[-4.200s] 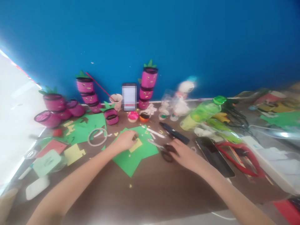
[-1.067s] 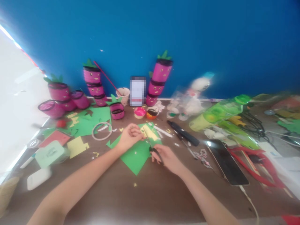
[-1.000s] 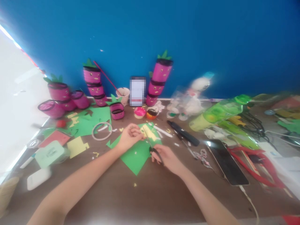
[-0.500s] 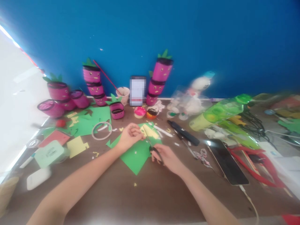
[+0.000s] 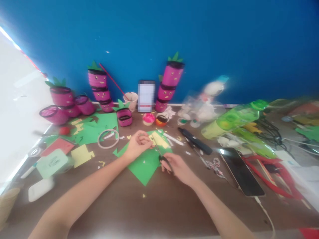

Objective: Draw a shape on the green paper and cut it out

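My right hand (image 5: pixel 175 166) is closed on the handles of black scissors (image 5: pixel 164 161). Their blades point up and away, at the yellow paper (image 5: pixel 160 139). My left hand (image 5: pixel 140 143) has its fingers curled together at the left end of that paper, pinching a small yellow piece at the fingertips. Under both hands lies a green sheet (image 5: pixel 143 167) on the brown table (image 5: pixel 119 205). A grey ring (image 5: pixel 108 147) of tape lies left of my left hand.
Purple pots with faces (image 5: pixel 99 79) stand along the blue wall. A phone (image 5: pixel 241 171), a green bottle (image 5: pixel 234 119) and a black tool (image 5: pixel 195 141) lie on the right. Yellow paper (image 5: pixel 81 156) and a mint box (image 5: pixel 53 163) are at left.
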Motion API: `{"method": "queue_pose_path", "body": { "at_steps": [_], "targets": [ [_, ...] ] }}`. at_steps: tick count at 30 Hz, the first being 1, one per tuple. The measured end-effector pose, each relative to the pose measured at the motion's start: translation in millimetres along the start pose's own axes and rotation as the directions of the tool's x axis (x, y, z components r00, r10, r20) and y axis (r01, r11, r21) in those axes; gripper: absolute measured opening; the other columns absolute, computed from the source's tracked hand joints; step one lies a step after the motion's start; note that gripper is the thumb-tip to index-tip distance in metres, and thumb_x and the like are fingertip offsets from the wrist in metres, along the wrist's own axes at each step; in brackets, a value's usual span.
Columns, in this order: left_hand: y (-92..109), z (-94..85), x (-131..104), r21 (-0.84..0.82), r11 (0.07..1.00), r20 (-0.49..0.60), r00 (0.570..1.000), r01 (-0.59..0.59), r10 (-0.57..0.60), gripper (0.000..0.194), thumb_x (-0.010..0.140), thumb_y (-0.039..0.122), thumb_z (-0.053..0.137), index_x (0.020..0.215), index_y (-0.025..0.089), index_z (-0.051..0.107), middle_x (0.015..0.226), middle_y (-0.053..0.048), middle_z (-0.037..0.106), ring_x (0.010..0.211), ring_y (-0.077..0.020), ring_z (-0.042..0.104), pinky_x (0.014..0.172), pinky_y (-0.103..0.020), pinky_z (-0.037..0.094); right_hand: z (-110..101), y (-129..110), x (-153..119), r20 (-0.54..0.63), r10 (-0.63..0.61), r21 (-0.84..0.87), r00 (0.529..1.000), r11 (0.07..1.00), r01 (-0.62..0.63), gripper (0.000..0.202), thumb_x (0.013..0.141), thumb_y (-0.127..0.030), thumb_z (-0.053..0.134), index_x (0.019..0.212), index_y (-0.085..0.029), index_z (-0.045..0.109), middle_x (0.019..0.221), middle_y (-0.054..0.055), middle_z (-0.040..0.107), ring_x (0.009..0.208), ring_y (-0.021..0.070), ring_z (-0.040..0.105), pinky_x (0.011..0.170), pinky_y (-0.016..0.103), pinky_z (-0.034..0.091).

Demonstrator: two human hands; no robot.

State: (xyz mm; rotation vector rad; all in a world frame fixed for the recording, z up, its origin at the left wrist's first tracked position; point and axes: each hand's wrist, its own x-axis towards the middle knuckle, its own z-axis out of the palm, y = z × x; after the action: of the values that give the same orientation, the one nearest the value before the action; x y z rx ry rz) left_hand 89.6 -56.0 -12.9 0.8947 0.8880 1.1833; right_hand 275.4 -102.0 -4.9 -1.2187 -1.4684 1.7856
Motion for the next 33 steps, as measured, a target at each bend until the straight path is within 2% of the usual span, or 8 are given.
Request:
{"method": "queue_pose_path", "body": {
  "at_steps": [15,21,28,33],
  "targets": [
    [-0.8,-0.6,0.0,-0.013,1.000,0.015,1.000,0.004,-0.004,0.039,0.059,0.024,0.075,0.081,0.017,0.045,0.061,0.003,0.063,0.056,-0.0122,0.064,0.056,-0.024,0.053,0.2,1.9,-0.3,-0.019,0.024,-0.045,1.000,0.999,-0.025,0.032,0.074,-0.043,0.062,0.065,-0.020,0.041,0.053,-0.005,0.049,0.053,0.0103,0.048,0.049,0.023,0.032],
    [-1.5,-0.7,0.1,-0.013,1.000,0.016,1.000,-0.012,0.012,0.039,0.059,0.026,0.075,0.082,0.017,0.045,0.060,0.003,0.063,0.056,-0.0129,0.064,0.055,-0.024,0.052,0.5,-2.4,-0.5,-0.029,0.032,-0.052,0.999,0.998,-0.034,0.037,0.068,-0.045,0.066,0.063,-0.020,0.040,0.053,-0.004,0.050,0.053,0.0109,0.048,0.048,0.023,0.033],
    [-4.1,-2.0,1.5,-0.004,1.000,-0.001,1.000,-0.026,0.026,0.035,0.059,0.025,0.074,0.079,0.016,0.047,0.058,0.004,0.060,0.053,-0.0116,0.062,0.053,-0.023,0.052,0.3,-1.3,-0.5,-0.029,0.017,-0.067,0.999,0.998,-0.019,0.033,0.071,-0.043,0.064,0.065,-0.019,0.042,0.053,-0.004,0.051,0.054,0.0107,0.048,0.050,0.023,0.033],
    [-4.6,-2.2,3.1,0.031,0.999,-0.006,0.999,-0.036,0.036,0.030,0.061,0.031,0.073,0.074,0.015,0.052,0.057,0.003,0.059,0.052,-0.0108,0.061,0.052,-0.023,0.051,-0.1,1.0,0.1,-0.031,0.021,-0.062,0.999,0.998,-0.023,0.033,0.072,-0.044,0.063,0.065,-0.019,0.042,0.053,-0.004,0.050,0.054,0.0108,0.048,0.051,0.023,0.033]
  ]
}}
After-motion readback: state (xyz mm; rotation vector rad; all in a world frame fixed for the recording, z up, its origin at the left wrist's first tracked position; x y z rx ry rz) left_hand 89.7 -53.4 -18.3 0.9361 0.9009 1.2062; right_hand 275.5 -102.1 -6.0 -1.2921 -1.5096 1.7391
